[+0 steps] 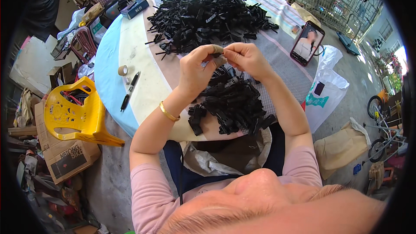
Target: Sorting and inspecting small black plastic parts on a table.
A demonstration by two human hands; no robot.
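Nearest, a heap of black clips (232,104) is spread on the counter (130,52); 1 small, light, stiff clip (218,54) is pinched by the left hand (197,71) and right hand (247,58) at its ends.

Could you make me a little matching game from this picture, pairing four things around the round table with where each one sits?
Things:
1. phone
2. black marker
3. yellow plastic chair
4. roll of tape

Places:
A. tipped over on the ground, left of the table
B. on the table's right side, screen lit
C. on the table's left part, beside the marker's far end
D. on the table's left part, nearer the person than the tape

Pairs: 1-B, 2-D, 3-A, 4-C
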